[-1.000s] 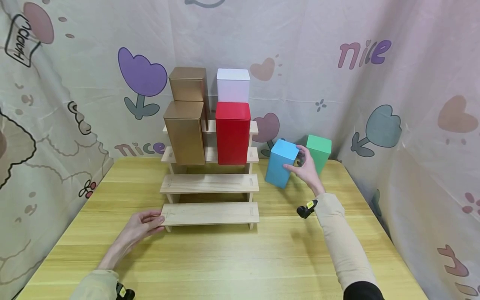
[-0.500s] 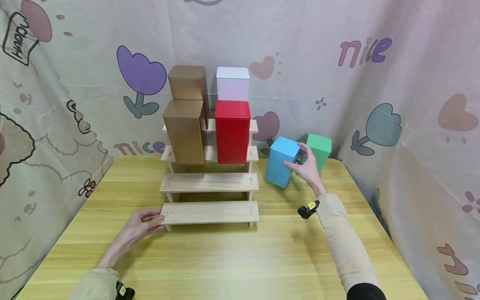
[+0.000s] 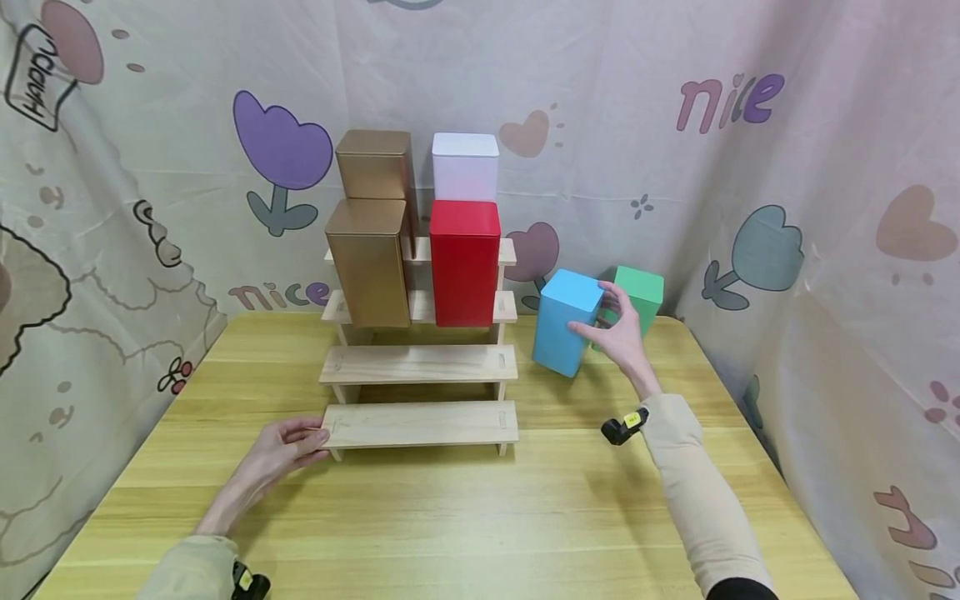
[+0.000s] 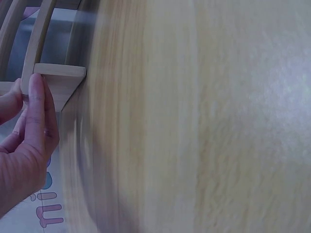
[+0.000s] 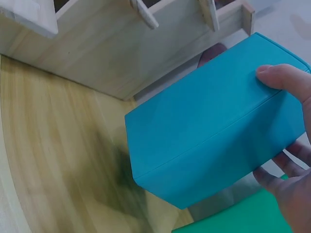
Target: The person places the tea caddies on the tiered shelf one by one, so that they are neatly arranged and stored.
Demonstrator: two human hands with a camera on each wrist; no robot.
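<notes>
My right hand [image 3: 621, 333] grips a blue box [image 3: 564, 329] by its upper right part, thumb on the near face. The right wrist view shows the same blue box [image 5: 214, 121] tilted, with a shadow on the tabletop beside it; it appears raised. Behind that hand is a green box [image 3: 642, 292], partly hidden. At the left end of the lowest step, my left hand [image 3: 281, 450] pinches the board of a wooden stepped shelf [image 3: 420, 425]. Up close, the thumb and fingers of my left hand [image 4: 31, 126] lie on either side of the board.
Higher on the shelf stand two brown boxes, one in front [image 3: 369, 271] and one behind [image 3: 375, 162]. Beside them are a red box [image 3: 465, 267] and, behind it, a white box [image 3: 465, 167]. A printed curtain [image 3: 585, 75] hangs behind the wooden table [image 3: 450, 533].
My right hand and the blue box have moved slightly to the right, and the box stands a little more upright. My left hand stays at the shelf's end.
</notes>
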